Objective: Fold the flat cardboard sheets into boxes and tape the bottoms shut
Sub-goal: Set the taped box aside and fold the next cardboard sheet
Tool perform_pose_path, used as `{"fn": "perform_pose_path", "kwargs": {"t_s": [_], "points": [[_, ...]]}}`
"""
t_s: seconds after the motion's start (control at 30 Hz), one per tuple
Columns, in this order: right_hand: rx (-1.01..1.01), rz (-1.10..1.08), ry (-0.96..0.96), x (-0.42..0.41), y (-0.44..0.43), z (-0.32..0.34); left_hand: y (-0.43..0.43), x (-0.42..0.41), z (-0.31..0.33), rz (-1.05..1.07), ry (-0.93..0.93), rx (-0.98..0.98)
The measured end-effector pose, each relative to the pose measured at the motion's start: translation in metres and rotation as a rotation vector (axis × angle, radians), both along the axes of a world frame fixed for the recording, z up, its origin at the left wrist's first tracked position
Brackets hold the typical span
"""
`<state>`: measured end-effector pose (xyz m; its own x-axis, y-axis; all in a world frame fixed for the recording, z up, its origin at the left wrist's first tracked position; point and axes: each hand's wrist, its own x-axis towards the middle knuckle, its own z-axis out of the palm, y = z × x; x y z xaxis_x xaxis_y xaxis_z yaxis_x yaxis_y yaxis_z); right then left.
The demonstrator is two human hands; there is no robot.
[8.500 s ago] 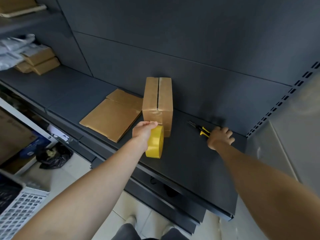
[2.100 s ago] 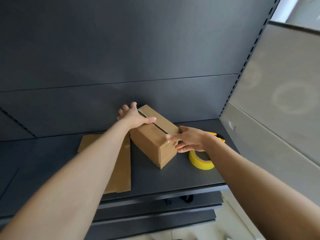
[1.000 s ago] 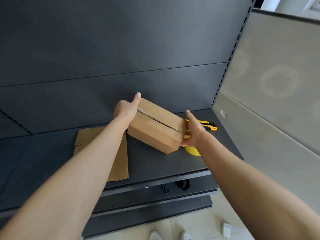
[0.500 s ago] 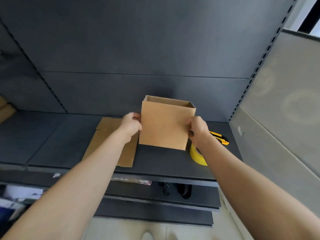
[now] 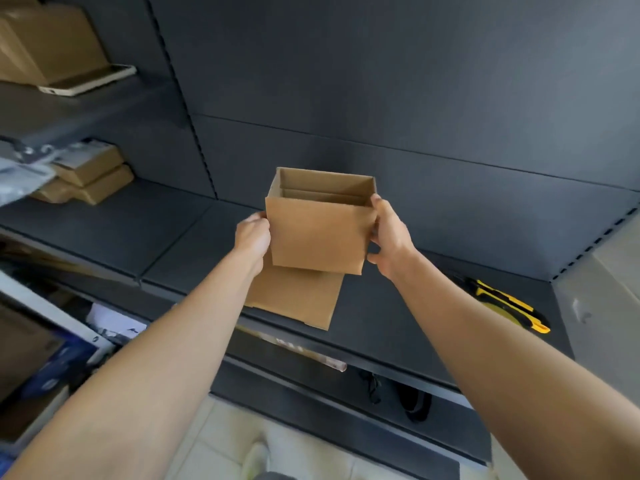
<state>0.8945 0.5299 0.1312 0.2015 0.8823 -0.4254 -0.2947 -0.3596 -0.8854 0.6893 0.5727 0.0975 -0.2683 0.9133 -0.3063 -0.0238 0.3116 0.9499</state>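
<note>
Your left hand [image 5: 252, 235] and right hand [image 5: 391, 239], near the middle of the frame, are bare. Both forearms are bare too, uncovered from the wrists down to the lower left and lower right corners. At the bottom edge, a little left of centre, the rounded toe of your pale whitish shoe [image 5: 254, 457] shows. A patch of your dark grey trouser fabric [image 5: 273, 476] lies just beside it, to the lower right.

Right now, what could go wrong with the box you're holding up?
The cardboard box is held only at its sides by the left hand and right hand; it might slip and drop. Squeezing hard could dent its walls. The yellow utility knife lies on the shelf near the right forearm, which could bump it.
</note>
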Motion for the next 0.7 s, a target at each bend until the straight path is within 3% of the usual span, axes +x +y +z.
{"fn": "perform_pose_path", "kwargs": {"t_s": [0.17,0.37,0.7], "points": [[-0.007,0.067,0.016,-0.088,0.046,0.004,0.037,-0.082,0.004,0.112,-0.016,-0.020],[-0.006,0.114,-0.007,-0.179,0.101,-0.004,0.090,-0.168,0.002,0.105,-0.004,-0.050],[-0.102,0.055,0.113,-0.232,0.153,-0.049,0.161,-0.211,-0.036,-0.011,0.068,-0.066]]}}
